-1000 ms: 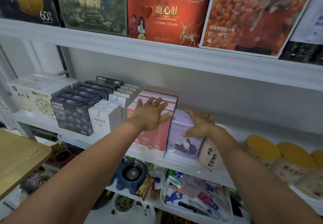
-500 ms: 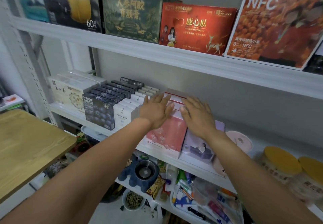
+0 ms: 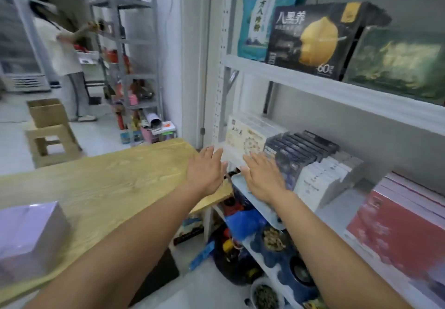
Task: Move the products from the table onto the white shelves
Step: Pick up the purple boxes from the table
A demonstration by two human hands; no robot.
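**Between placements, reaching for next box**

Hovering left hand point(image 3: 207, 171) and right hand point(image 3: 263, 178), both spread wide and holding nothing, between counter point(image 3: 108, 176) and shelf point(image 3: 337, 89). Needing a turn left, gripping lilac box point(image 3: 29, 234) at counter's near end.

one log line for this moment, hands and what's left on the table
left hand: open, empty, over table end | right hand: open, empty, at shelf edge | lavender box: on table | step: placing not begun
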